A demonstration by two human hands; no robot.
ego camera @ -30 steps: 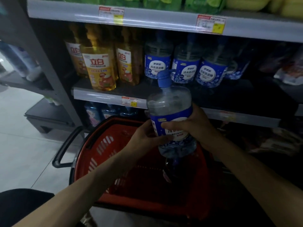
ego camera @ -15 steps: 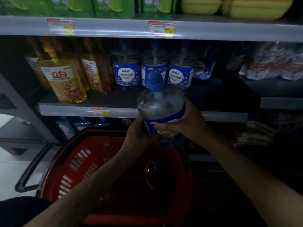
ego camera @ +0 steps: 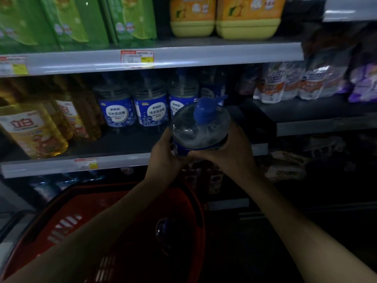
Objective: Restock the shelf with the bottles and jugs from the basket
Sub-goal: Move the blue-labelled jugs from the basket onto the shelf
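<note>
I hold a clear jug [ego camera: 199, 127] with a blue cap and blue label upright between both hands, just in front of the middle shelf [ego camera: 114, 164]. My left hand [ego camera: 165, 156] grips its left side and my right hand [ego camera: 230, 152] wraps its right side. On the shelf behind it stand several matching blue-label jugs [ego camera: 151, 113]. Below, the red basket [ego camera: 114, 203] holds another dark bottle with a blue cap [ego camera: 165, 227].
Yellow oil-coloured jugs [ego camera: 34, 129] fill the shelf's left end. White and purple pouches [ego camera: 306, 82] sit on the shelf at the right. Green packs [ego camera: 81, 21] and yellow tubs [ego camera: 224, 17] line the upper shelf. A dark gap lies right of the blue-label jugs.
Both hands have lifted the jug up out of the basket to the height of the middle shelf and carried it toward the shelf. The view has tilted upward.
</note>
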